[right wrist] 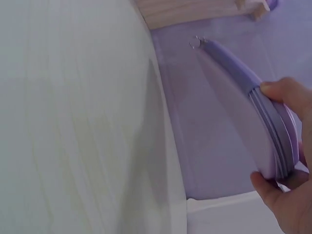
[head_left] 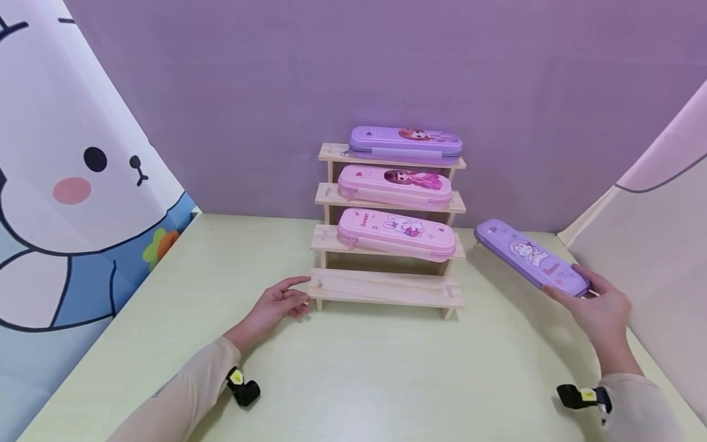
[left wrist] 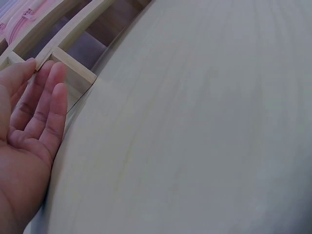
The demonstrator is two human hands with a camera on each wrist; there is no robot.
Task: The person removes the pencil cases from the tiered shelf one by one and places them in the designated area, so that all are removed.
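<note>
My right hand (head_left: 602,307) grips the near end of a purple pencil case (head_left: 530,255) printed with a white cartoon figure. The case is held above the table, its far end pointing toward the stand. In the right wrist view, the case (right wrist: 239,107) appears edge-on, its zipper side showing between thumb and fingers. At the left, my left hand (head_left: 278,301) has its fingertips right at the left end of the lowest shelf of a wooden tiered stand (head_left: 386,288). The left wrist view shows its loosely extended fingers (left wrist: 53,102) beside that shelf end.
Three pencil cases lie on the upper shelves: a purple one (head_left: 405,144) on top, a pink doll-print one (head_left: 394,186) below, then a pink rabbit-print one (head_left: 394,233). The stand is on a pale table (head_left: 386,380), with a purple backdrop (head_left: 248,110) behind.
</note>
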